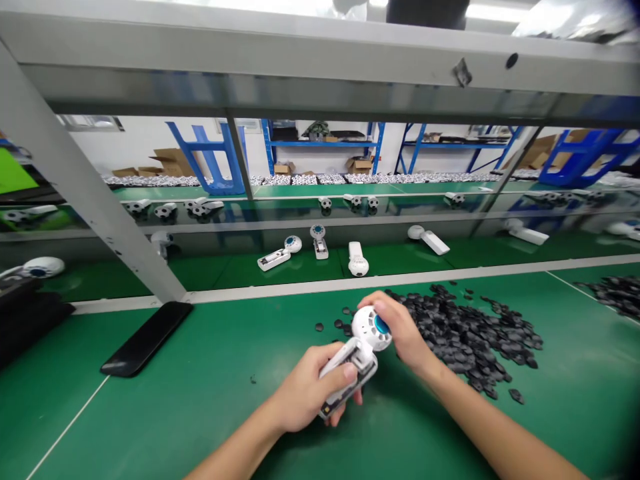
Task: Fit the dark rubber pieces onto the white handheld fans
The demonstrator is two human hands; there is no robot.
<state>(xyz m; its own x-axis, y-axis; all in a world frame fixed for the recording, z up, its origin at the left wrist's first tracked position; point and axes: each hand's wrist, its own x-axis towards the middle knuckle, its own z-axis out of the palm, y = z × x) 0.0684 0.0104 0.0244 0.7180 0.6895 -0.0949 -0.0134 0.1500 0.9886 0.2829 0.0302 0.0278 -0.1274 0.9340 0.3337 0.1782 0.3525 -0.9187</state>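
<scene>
Gripped in my left hand (313, 390) is a white handheld fan (371, 328) with a round, slotted head and a blue centre. Its handle is uncovered on the side facing me, showing the parts inside, and my left thumb lies across it. My right hand (397, 327) closes around the right side of the fan's head, thumb and fingers beside the blue centre. Part of those fingers is hidden behind the head. A heap of small black pieces (465, 340) lies just right of and behind my right hand, with a few loose ones left of the fan.
On the green bench (200, 413) a black tray-like slab (147, 339) lies at left. Beyond the bench's pale rail (280, 291), several white fans (358, 259) lie on a green surface. A slanted grey post (95, 180) stands at left, under an overhead beam (320, 53).
</scene>
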